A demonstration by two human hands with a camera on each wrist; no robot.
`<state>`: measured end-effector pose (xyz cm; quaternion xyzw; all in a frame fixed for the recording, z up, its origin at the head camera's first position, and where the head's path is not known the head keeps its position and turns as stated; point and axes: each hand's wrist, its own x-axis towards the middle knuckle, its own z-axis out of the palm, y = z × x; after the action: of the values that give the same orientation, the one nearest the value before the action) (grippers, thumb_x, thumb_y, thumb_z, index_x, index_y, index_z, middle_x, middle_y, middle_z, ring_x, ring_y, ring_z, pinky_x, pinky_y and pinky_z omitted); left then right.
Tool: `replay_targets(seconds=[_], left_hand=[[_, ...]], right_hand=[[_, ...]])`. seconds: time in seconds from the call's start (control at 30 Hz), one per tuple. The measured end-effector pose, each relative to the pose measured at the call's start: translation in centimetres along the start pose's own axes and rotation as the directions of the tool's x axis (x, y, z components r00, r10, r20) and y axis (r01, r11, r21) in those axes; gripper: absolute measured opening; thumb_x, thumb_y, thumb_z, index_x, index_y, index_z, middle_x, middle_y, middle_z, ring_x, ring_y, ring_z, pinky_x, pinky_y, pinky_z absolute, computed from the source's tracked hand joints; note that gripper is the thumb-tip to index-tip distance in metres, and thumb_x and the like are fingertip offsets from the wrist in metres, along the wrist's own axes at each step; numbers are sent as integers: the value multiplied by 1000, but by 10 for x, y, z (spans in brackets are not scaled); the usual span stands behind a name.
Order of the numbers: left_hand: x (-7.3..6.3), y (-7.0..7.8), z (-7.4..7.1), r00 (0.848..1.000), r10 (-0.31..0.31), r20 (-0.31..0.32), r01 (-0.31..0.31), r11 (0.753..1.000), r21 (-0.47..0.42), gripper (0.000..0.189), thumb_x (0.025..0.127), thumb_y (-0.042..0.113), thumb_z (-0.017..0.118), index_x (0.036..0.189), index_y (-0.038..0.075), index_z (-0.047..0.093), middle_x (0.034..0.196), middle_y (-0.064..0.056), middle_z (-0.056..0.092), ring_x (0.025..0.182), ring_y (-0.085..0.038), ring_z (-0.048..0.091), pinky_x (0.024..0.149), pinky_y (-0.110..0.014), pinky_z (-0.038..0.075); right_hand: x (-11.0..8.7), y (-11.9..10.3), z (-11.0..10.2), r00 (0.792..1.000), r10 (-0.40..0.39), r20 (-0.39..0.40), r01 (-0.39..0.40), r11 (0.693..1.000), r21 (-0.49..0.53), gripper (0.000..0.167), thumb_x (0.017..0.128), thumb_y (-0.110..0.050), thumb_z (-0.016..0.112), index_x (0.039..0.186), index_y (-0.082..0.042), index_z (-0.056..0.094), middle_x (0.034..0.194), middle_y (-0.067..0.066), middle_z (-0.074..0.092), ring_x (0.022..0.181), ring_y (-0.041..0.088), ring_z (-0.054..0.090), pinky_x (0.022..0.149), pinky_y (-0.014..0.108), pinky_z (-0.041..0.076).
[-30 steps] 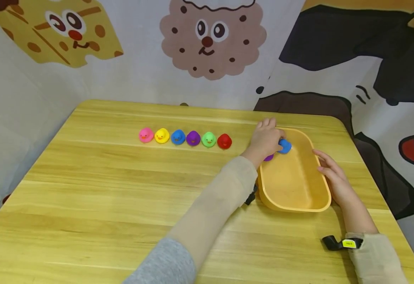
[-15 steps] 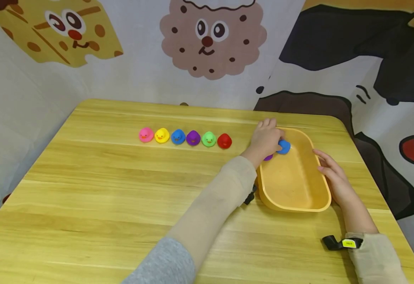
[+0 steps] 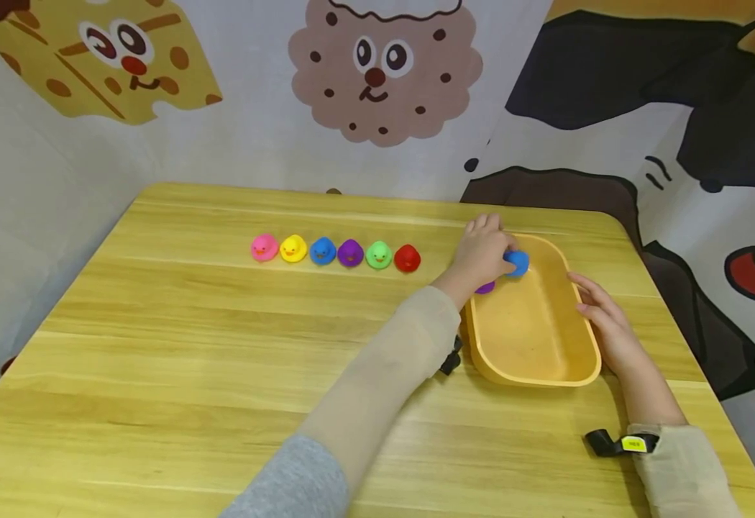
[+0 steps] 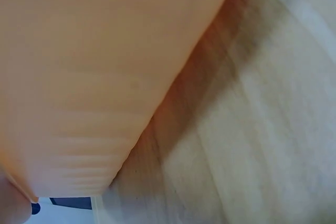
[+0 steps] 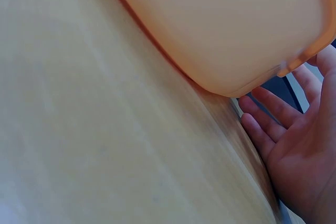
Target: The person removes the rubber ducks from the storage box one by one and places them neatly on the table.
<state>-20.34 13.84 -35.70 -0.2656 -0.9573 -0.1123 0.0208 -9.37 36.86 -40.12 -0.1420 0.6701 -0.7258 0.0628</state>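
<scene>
My left hand [image 3: 483, 248] reaches over the far left corner of a yellow-orange plastic tub [image 3: 533, 377]. Its thumb and a finger pinch a blue rubber duck [image 3: 518, 263] just inside the rim. Part of a purple duck [image 3: 484, 287] shows in the tub beside the left wrist. On the tub's right side, my right hand [image 3: 610, 324] holds the rim with thumb and forefinger. The right wrist view shows the remaining fingers [image 5: 265, 124] loosely spread below the tub wall [image 5: 226, 35]. In the left wrist view, the tub's outer side [image 4: 94, 77] hides the hand's grip.
Left of the tub runs a row of small rubber ducks: pink [image 3: 264, 247], yellow [image 3: 293, 249], blue [image 3: 323, 251], purple [image 3: 350, 253], green [image 3: 379, 255] and red [image 3: 407, 258]. They stand on a wooden table [image 3: 222, 360] near its back edge, before a cartoon-printed cloth [image 3: 241, 144].
The blue duck in the left hand has shifted and turned slightly at the tub's far left corner. The right hand and the row of ducks keep their places; the head view has drifted a little.
</scene>
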Motion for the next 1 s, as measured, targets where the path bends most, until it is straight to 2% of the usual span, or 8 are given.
replay_targets(seconds=[0.2,0.47,0.63,0.87,1.0], left_hand=[[0,-2,-1,999,20,-28,-21,999,-28,35,86,53,64,117,39,67,126,8,41,115,-11,30,95,-24,23],[-4,-5,-8,995,49,-83,-57,994,-88,36,84,52,66,115,33,69,120,9,47,112,-11,36,98,-24,25],[-8,-6,-14,992,60,-110,-74,989,-131,38,83,52,67,115,31,69,123,7,51,114,-12,39,98,-24,27],[-15,-7,-19,980,68,-185,-104,977,-189,34,82,49,69,110,28,70,118,9,55,114,-11,41,97,-22,29],[-20,-7,-24,975,82,-207,-128,967,-220,33,83,45,70,110,26,71,117,10,56,114,-11,43,100,-23,28]], right_hand=[[0,0,0,1000,7,-4,-7,1000,-26,48,102,-2,32,149,-8,31,138,0,44,113,11,53,83,24,50],[1,-1,0,1000,8,-8,-8,999,-36,48,102,-2,32,149,-9,32,139,0,43,115,11,52,84,23,49],[0,-1,1,1000,10,-10,-10,999,-47,47,102,-3,32,149,-9,32,140,-1,42,116,9,50,84,22,48],[0,-1,1,1000,18,-4,-18,999,-35,47,102,-4,32,149,-11,33,139,-1,43,114,10,53,83,23,49],[0,0,0,1000,10,0,-10,1000,-27,47,102,-3,32,149,-10,33,138,0,44,113,11,53,83,24,50]])
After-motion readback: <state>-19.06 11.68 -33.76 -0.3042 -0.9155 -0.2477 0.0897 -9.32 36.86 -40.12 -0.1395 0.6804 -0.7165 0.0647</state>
